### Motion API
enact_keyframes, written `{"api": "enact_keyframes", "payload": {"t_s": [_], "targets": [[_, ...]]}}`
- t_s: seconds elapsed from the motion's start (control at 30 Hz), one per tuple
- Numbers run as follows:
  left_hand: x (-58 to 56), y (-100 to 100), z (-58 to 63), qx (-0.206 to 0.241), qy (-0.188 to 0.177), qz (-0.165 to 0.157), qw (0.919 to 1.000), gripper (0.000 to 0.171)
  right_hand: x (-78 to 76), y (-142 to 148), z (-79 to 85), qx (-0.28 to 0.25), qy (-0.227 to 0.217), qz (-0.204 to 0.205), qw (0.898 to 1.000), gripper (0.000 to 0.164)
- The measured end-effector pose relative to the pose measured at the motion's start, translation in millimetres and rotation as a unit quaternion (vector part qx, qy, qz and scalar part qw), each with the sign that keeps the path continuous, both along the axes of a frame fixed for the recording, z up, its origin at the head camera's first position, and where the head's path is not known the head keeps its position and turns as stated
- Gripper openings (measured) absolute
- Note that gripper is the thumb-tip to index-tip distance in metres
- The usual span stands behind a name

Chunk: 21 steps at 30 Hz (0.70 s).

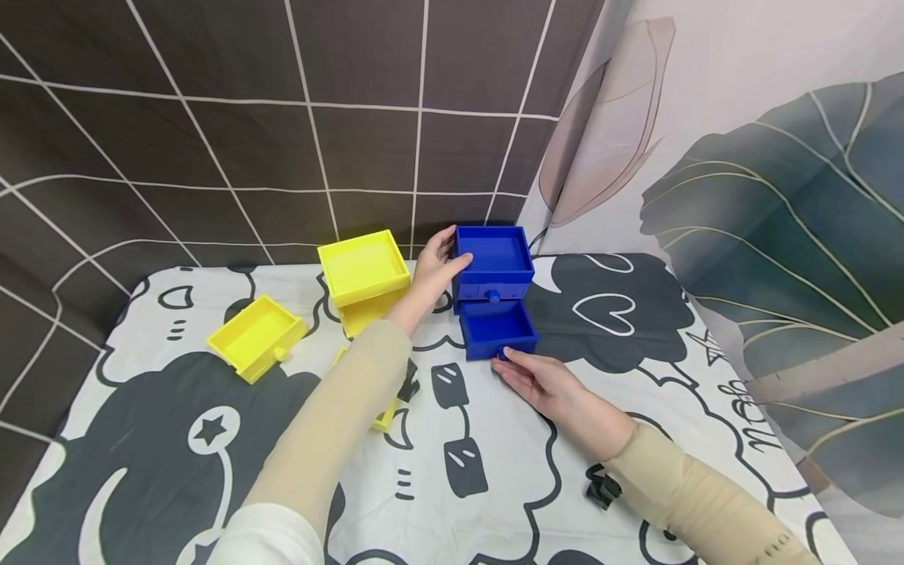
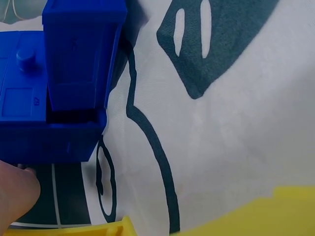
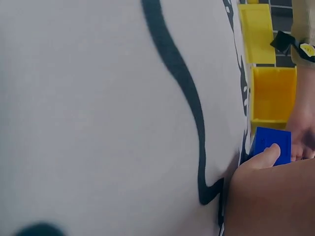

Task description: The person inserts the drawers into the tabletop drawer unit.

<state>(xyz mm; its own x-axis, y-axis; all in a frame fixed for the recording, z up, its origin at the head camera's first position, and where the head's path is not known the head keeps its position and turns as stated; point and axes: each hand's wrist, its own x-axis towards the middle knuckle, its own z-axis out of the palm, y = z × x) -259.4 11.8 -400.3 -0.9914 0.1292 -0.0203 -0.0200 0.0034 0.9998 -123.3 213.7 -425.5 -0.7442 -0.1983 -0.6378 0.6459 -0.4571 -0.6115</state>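
Note:
A small blue cabinet (image 1: 492, 249) stands toward the back of the cloth, its upper drawer (image 1: 475, 291) closed and its lower drawer (image 1: 497, 322) pulled out toward me. My left hand (image 1: 436, 271) grips the cabinet's left side, with the thumb over the top edge. At the lower drawer's front, my right hand (image 1: 547, 384) pinches the round knob (image 1: 502, 353) between thumb and fingers. The left wrist view shows the lower drawer (image 2: 74, 73) jutting from the cabinet (image 2: 44, 142). In the right wrist view, the right thumb (image 3: 268, 156) lies against the blue drawer front (image 3: 266, 138).
Left of the blue cabinet stands a yellow cabinet (image 1: 363, 271). A yellow drawer (image 1: 257, 337) with a knob lies farther left. Another yellow piece (image 1: 384, 420) is mostly hidden under my left forearm. Dark gridded fabric (image 1: 353, 149) rises behind the patterned cloth (image 1: 494, 424).

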Motion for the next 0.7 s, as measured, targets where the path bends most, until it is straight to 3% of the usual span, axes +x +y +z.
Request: {"api": "enact_keyframes", "payload": {"t_s": [0.7], "targets": [[1.3, -1.4, 1.1, -0.004, -0.011, -0.007, 0.9999, 0.065, -2.6, -15.8, 3.6, 0.023, -0.001, -0.037, 0.999, 0.023]]}}
